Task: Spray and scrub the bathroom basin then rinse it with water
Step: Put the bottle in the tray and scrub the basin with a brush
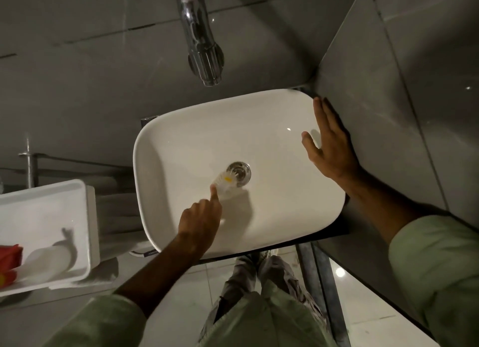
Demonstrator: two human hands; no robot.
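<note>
Step in hand: scrubbing. Left hand [199, 223] is clamped on a brush [225, 183], forefinger laid along the handle, bristle head pressed to the basin [272, 217] floor, touching the near-left edge of the drain [239, 172]. Right hand [329, 147] is spread flat, fingers apart, holding nothing, resting on the basin's right rim against the wall.

Basin sits centre frame, white, no standing water visible. Tap [201, 43] overhangs the far rim; no water running that I can see.

Judgement: scrub is underway, rinse not yet done. Next move calls for working the brush out from the drain over the walls and rim, then reaching the free hand to the tap.

Count: one basin, one brush, one tap, one drain, two hands. One white tray [44, 212] to the left holds what looks like a bottle; type unclear.
</note>
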